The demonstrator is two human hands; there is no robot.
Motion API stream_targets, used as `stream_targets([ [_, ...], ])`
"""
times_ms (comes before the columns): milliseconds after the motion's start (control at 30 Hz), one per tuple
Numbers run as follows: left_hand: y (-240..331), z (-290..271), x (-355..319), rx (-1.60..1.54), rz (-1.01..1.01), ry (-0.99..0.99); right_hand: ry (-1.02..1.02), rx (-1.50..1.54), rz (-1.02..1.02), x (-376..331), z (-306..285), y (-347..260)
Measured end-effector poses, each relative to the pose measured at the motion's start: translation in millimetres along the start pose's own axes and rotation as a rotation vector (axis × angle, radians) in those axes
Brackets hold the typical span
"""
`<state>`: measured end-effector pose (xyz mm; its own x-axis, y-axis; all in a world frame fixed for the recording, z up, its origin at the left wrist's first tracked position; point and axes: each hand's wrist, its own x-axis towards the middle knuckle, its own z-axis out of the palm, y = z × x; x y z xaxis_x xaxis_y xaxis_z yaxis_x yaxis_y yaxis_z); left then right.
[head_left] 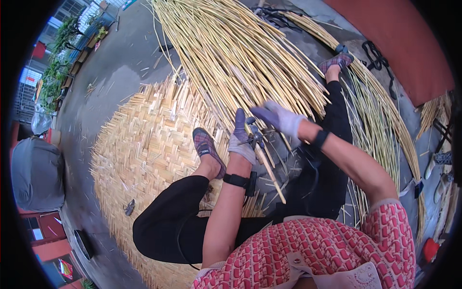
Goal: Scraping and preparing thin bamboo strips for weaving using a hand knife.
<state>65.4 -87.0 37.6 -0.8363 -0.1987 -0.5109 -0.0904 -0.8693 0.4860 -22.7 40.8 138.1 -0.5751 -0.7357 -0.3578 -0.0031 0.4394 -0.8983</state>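
Note:
My left hand (239,138), in a purple-and-white glove, is closed around a small dark metal tool with prongs (258,138), its thumb pointing up. A pale reed stalk (272,174) slants down from the tool toward my lap. Just to the right is my right hand (281,118), gloved alike. Its fingers stretch left toward the tool, slightly blurred, with nothing visible in them. Beyond both hands spreads a large bundle of yellow-green reed stalks (240,58), its near ends by my gloves.
A woven reed mat (149,139) lies on the grey floor at left, under my bent leg. More reeds (373,120) lie along the right, beside a tied bundle (409,139). A red panel (394,43) stands far right. A grey covered object (37,173) and potted plants (60,82) are at left.

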Motion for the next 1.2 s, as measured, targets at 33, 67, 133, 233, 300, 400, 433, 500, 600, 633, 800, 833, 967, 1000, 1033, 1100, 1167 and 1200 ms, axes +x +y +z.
stream_targets([
  [33, -3.9, 5.0, 12.1, -0.04, 0.024, 0.045, -0.183, -0.542, -0.119, -16.5, -11.0, 10.7],
  [67, -17.8, 16.8, 20.9, -0.009, 0.004, 0.109, -0.269, -0.435, -0.066, -32.5, -7.6, 25.3],
  [133, -46.5, 41.9, 39.4, 0.029, 0.065, 0.23, -0.244, -0.313, 0.251, -64.1, -1.8, 62.8],
  [233, -73.6, 70.8, 78.5, 0.047, 0.146, 0.299, 0.414, -0.772, -0.003, -125.7, 0.3, 114.6],
  [300, -55.0, 67.9, 118.8, -0.083, 0.11, 0.288, 0.428, -0.907, 0.041, -217.8, 3.5, 135.2],
  [400, -0.7, 48.1, 170.3, 0.005, 0.236, 0.28, 0.142, -0.886, 0.526, -401.7, 18.1, 146.1],
  [433, 12.1, 42.5, 177.4, 0.031, 0.311, 0.263, 0.167, -0.946, 0.603, -455.5, 28.5, 150.5],
  [500, 3.5, 42.2, 165.6, 0.117, 0.292, 0.303, 0.206, -0.716, 0.903, -515.2, 42.4, 164.6],
  [600, -87.4, 65.2, 100.9, -0.147, 0.234, 0.067, 0.431, -0.793, 0.764, -475.6, 50.6, 192.1],
  [633, -129.6, 77.4, 70.8, -0.196, 0.148, 0.104, 0.59, -0.569, 0.799, -436.6, 46.7, 199.1],
  [800, -144.0, 72.1, 37.8, -0.284, -0.006, 0.119, 0.583, -0.392, 0.441, -349.5, 30.0, 179.6],
  [833, -103.9, 65.0, 51.2, -0.352, 0.083, 0.09, 0.544, -0.428, 0.523, -360.8, 34.8, 171.9],
  [967, -0.6, 47.4, 76.5, 0.179, 0.372, 0.306, 0.536, -0.271, 0.688, -418.6, 47.0, 160.2],
  [1000, -7.3, 53.6, 67.1, 0.087, 0.339, 0.263, 0.545, -0.127, 0.657, -415.7, 48.4, 161.6],
  [1033, -21.3, 63.2, 56.7, -0.164, 0.19, 0.267, 0.468, -0.355, 0.652, -402.0, 46.1, 166.0],
  [1100, -82.0, 85.8, 25.6, -0.255, -0.002, 0.19, 0.496, -0.421, 0.552, -351.8, 39.4, 172.5],
  [1167, -131.4, 96.0, 10.8, -0.125, -0.115, 0.205, 0.526, -0.108, 0.427, -309.6, 33.4, 168.2],
  [1200, -135.5, 89.4, 18.5, -0.093, -0.01, 0.205, 0.549, -0.093, 0.406, -301.8, 33.2, 163.6],
])
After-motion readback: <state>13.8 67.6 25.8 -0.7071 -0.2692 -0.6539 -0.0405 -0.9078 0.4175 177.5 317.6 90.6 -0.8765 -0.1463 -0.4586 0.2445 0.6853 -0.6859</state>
